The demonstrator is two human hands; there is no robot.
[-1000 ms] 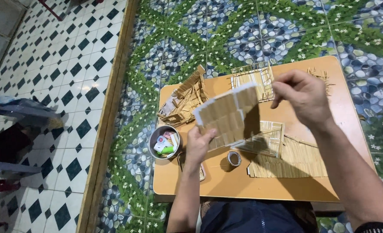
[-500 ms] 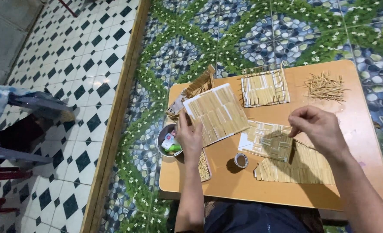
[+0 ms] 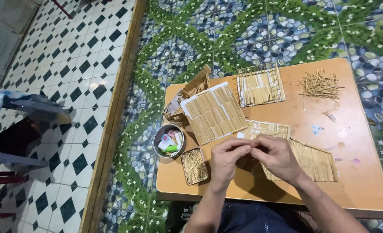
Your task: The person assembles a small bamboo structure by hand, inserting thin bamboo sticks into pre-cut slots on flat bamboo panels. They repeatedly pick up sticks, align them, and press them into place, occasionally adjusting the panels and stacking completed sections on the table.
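Note:
My left hand (image 3: pixel 226 160) and my right hand (image 3: pixel 275 156) meet with fingertips pinched together over the near middle of the small wooden table (image 3: pixel 355 172). Whatever lies between the fingers is too small to make out. Under and beside the hands lie flat panels of glued sticks (image 3: pixel 316 162). A larger stick panel (image 3: pixel 213 113) rests on the table at the upper left, apart from both hands. A small tin of loose sticks (image 3: pixel 194 165) sits just left of my left hand.
A round bowl (image 3: pixel 168 140) with small coloured items stands at the table's left edge. Another stick panel (image 3: pixel 259 87) and a loose pile of sticks (image 3: pixel 320 84) lie at the far side. A folded stick piece (image 3: pixel 194 88) overhangs the far-left corner. Patterned floor surrounds the table.
My left hand has let go of the large stick panel, which now lies on the table. Both hands have come together at the near middle. The small round roll is hidden now.

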